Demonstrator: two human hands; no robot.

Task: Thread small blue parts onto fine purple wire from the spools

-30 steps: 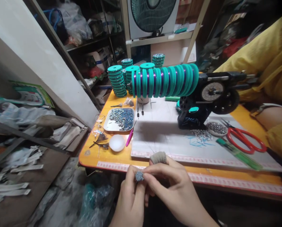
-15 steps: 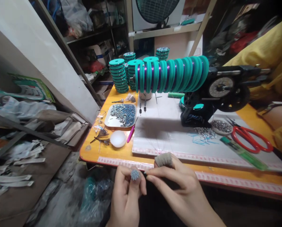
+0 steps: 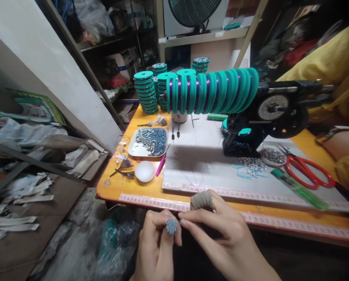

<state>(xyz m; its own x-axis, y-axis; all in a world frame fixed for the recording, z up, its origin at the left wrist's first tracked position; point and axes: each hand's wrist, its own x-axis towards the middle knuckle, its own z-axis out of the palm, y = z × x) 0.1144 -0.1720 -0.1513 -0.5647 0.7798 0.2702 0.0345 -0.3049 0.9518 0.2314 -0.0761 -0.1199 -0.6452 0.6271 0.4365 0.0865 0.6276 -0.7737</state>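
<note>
My left hand (image 3: 158, 244) is closed around a bundle of thin blue-grey tubes (image 3: 171, 226), whose round ends face up between thumb and fingers. Right beside it, my right hand (image 3: 221, 228) pinches with thumb and forefinger close to the left fingertips. A tiny bluish tip shows in that pinch, too small to name. Grey tape (image 3: 202, 200) wraps one finger of the right hand. Both hands are in front of the table's near edge. On the table beyond, a white tray (image 3: 132, 151) holds many small blue and silvery metal pieces.
Green spools (image 3: 212, 91) with purple line sit on a black winding machine (image 3: 241, 136). More spools (image 3: 145, 93) are stacked behind. A white bowl (image 3: 145, 171), pink pen-like tool (image 3: 161, 165), red-handled scissors (image 3: 309, 171) and green cutter (image 3: 300, 190) lie around. A person's yellow sleeve (image 3: 317, 58) is at right.
The bundle's end has shifted slightly right and down and faces me more fully. A bluish tip now shows at my right fingertips. The view has moved a little.
</note>
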